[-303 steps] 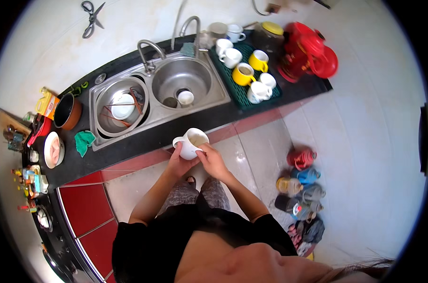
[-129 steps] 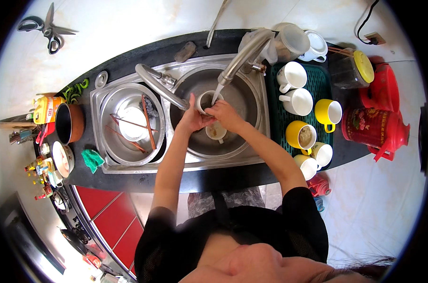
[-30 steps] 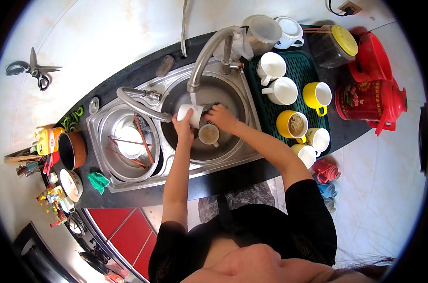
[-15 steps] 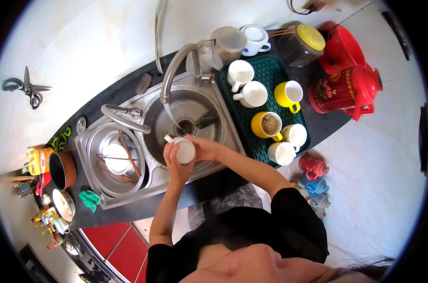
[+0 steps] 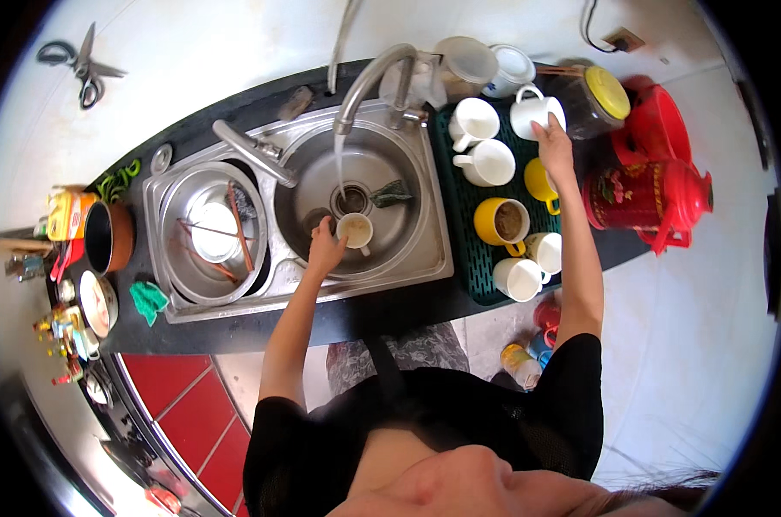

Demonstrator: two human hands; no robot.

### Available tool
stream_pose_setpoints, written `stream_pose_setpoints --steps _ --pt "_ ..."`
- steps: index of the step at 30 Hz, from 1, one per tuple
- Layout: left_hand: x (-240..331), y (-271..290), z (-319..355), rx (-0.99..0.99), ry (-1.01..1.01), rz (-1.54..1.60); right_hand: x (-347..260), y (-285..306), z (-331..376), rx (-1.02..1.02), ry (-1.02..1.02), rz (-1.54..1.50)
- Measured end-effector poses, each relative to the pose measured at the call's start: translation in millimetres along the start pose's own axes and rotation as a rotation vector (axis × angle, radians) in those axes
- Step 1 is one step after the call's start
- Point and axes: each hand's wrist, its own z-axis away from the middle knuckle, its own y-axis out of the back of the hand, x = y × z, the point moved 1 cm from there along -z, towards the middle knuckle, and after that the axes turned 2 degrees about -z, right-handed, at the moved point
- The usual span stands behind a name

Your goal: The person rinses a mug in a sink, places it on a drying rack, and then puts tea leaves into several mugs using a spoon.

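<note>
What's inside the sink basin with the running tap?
Running water, a white mug beside the left hand, a dark green pad, and a dark round item partly covered by the fingers. The basin under the mug and pad is hidden.

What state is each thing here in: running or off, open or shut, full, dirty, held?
Tall curved faucet: running
Short faucet: no flow visible
Upper-right white mug: held in right hand
Sink mug: soiled inside
Front yellow mug: brownish contents inside
Yellow-lidded jar: shut
Scissors: blades spread
Green cloth: crumpled
Chopsticks: lying loose
Plug: inserted
</note>
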Motion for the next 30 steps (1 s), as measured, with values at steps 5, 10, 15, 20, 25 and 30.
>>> stream_pose_setpoints --steps 5,10,15,20,25,30 --pt "-11 -18 -17 -0.193 0.191 -0.205 32 -47 -12 -0.089 0.028 0.47" --pt "-1 -24 -32 -0.179 0.256 -0.011 47 -52 -4 -0.181 0.033 0.668" --pt "-28 -10 -59 -0.262 0.393 0.523 -72 -23 11 0.066 0.269 0.448" --pt "12 23 -92 -0.432 0.527 0.568 -176 -88 81 -0.629 0.61 -0.129" --pt "9 36 -103 -0.493 0.37 0.475 -169 -195 141 -0.728 0.648 0.145" --pt "7 57 -91 -0.34 0.216 0.299 -158 -242 168 -0.715 0.532 -0.118"
